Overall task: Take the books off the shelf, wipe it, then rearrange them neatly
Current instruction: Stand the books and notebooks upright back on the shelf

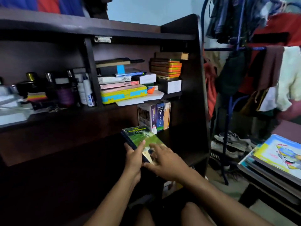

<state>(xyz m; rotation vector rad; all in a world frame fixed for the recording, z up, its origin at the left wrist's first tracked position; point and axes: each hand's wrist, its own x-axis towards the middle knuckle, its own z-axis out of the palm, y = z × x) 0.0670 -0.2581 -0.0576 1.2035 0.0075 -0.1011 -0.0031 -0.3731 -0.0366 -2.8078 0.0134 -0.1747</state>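
A green-covered book (139, 136) is held flat in front of the lower shelf (166, 136). My left hand (134, 158) grips its near left edge, thumb across the cover. My right hand (164, 160) rests on the cover's near right part with its fingers spread and fairly straight. Behind the book, a few books stand upright on the lower shelf, among them a blue Dictionary (160, 117). On the shelf above lie stacked books (118, 83) on a yellow and blue case (123, 96), with an orange-edged stack (166, 67) to their right.
Bottles and jars (65, 88) crowd the left compartment. A stack of books and picture books (275, 162) lies on a low table at the right. A blue clothes rack (234, 88) with hanging clothes stands beside the bookcase, shoes beneath it.
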